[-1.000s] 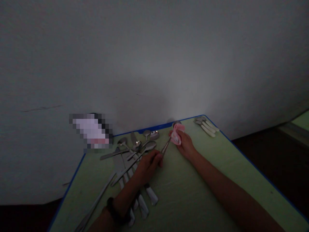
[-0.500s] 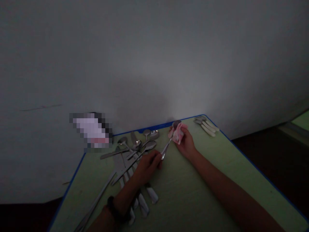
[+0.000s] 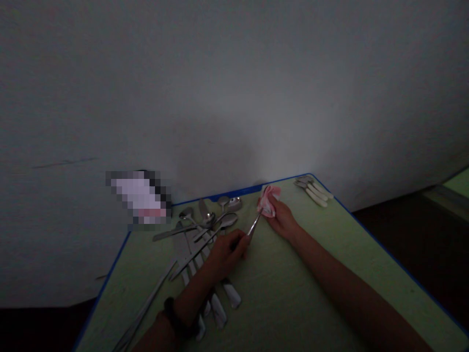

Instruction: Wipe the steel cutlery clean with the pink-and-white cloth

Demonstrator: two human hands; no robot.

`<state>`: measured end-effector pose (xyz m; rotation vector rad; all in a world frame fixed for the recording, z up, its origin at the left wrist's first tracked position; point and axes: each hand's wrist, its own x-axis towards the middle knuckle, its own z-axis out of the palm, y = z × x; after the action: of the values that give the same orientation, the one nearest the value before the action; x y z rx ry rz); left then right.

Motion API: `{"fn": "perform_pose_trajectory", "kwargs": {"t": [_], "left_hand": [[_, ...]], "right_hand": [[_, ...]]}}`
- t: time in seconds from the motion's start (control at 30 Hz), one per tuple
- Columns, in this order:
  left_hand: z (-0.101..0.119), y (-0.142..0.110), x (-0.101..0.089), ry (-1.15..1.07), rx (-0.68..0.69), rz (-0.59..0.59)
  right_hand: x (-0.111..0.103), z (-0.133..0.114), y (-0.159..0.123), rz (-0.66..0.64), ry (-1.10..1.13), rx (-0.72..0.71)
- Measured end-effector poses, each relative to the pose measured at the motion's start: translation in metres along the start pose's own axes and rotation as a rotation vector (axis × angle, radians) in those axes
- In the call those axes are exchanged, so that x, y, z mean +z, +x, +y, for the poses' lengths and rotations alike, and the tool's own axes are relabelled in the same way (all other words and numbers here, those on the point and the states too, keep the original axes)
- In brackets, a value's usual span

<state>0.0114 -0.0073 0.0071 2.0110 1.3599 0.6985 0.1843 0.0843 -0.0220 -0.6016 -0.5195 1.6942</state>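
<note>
My left hand (image 3: 230, 249) grips the handle of a metal spoon (image 3: 253, 226), which slants up and away to the right. Folded round the spoon's far end is a pink cloth (image 3: 269, 201), so the bowl is hidden now. The cloth is pinched in my right hand (image 3: 282, 217), its fingers closed. Left of and partly under my left forearm lies a heap of cutlery: a long-handled spoon (image 3: 227, 221), several smaller spoons and knives with thick metal handles (image 3: 219, 313).
Forks with cream handles (image 3: 315, 194) lie together near the far right corner of the green, blue-edged table (image 3: 293, 303). A long metal utensil (image 3: 146, 308) rests at the left. Against the wall (image 3: 234, 98) leans a blurred-out object (image 3: 137, 198) at the back left.
My right hand has shifted the pink cloth about the spoon's end. The spoon's bowl showed above the cloth half a second ago and is covered now. My left hand stays nearly in place.
</note>
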Motion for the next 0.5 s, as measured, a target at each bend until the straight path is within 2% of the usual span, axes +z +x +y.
{"fn": "perform_pose_trajectory", "kwargs": {"t": [0.5], "left_hand": [[0.0028, 0.0008, 0.0002, -0.035, -0.002, 0.003]], "right_hand": [[0.0018, -0.0025, -0.0033, -0.078, -0.066, 0.049]]}}
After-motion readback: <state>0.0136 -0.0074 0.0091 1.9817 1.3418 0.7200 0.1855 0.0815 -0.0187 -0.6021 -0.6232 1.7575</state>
